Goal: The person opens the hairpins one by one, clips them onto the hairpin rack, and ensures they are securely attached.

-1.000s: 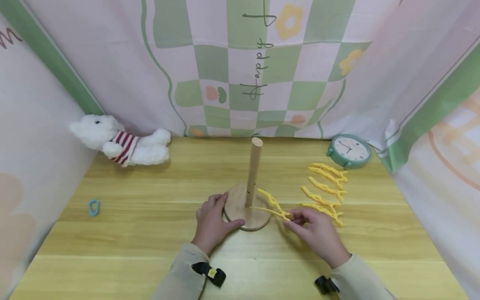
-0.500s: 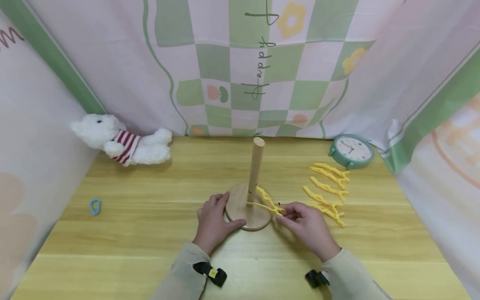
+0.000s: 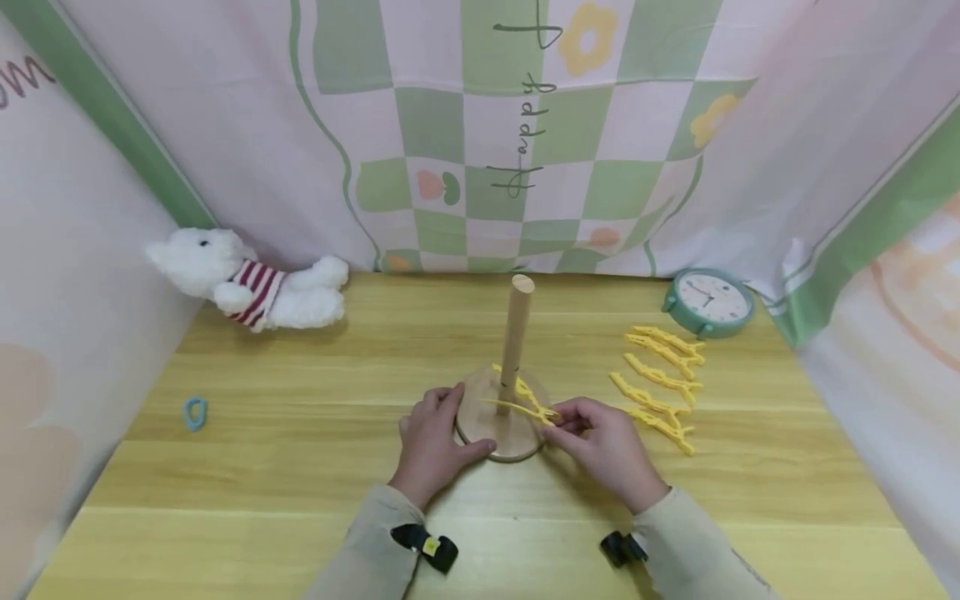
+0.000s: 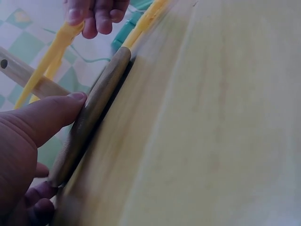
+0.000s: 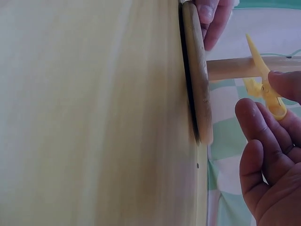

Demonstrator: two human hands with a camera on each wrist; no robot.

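Note:
In the head view my left hand [image 3: 431,446] grips the left rim of a round wooden base [image 3: 480,425], its thumb on the near edge. A wooden post [image 3: 519,325] rises upright from this base. My right hand [image 3: 600,446] pinches the handle end of a yellow hair clip [image 3: 543,413], and the clip's long jaws are spread apart on either side of the post, low down. The right wrist view shows the clip [image 5: 269,94] between thumb and fingers, one jaw crossing in front of the post [image 5: 230,68].
Several more yellow hair clips [image 3: 645,396] lie in a column to the right. Behind them is a green-rimmed clock [image 3: 711,302]. A white plush toy [image 3: 303,304] lies at the back left, and a small blue loop [image 3: 195,413] on the left. A printed curtain [image 3: 427,125] hangs behind.
My right hand has moved left with the opened hair clip, bringing its jaws from beside the post to around it. The left hand stays on the base.

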